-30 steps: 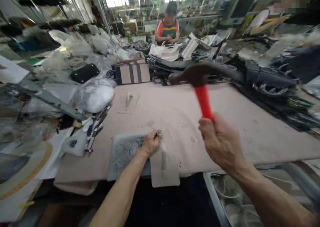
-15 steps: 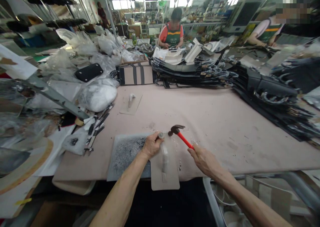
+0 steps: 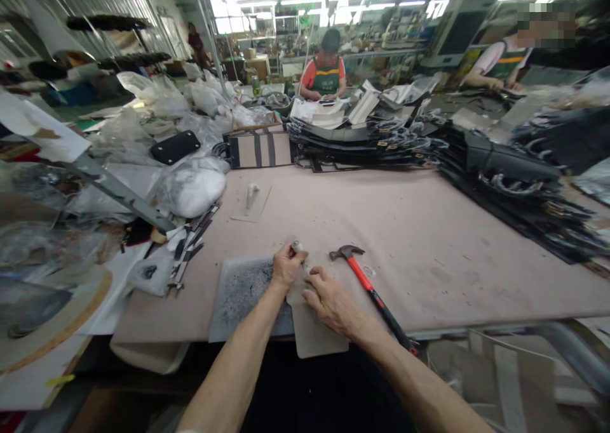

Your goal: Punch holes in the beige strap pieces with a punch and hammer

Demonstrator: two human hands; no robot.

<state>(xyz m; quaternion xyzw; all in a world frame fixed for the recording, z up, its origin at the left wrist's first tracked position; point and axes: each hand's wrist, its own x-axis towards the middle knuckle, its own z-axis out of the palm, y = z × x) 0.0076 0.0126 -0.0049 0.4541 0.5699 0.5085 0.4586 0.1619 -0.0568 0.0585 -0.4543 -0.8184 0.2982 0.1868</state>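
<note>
My left hand (image 3: 284, 266) is closed around a small metal punch (image 3: 297, 247) held upright over a beige leather piece (image 3: 317, 334) at the table's near edge. My right hand (image 3: 330, 301) lies flat on that leather piece with its fingers spread. A hammer (image 3: 369, 287) with a red and black handle rests on the beige table cover just right of my right hand, and neither hand touches it. A grey speckled cutting pad (image 3: 241, 290) sits under and left of the leather piece.
A second beige leather piece (image 3: 251, 201) lies farther back. Plastic bags (image 3: 190, 188) and small tools (image 3: 188, 246) crowd the left. Stacks of black bag parts (image 3: 500, 160) line the back and right. A person in an apron (image 3: 326, 71) works at the far end; another is at the right.
My right hand swung the hammer down beside the punch, then let go of it. The hammer now lies on the table and my right hand rests on the leather piece.
</note>
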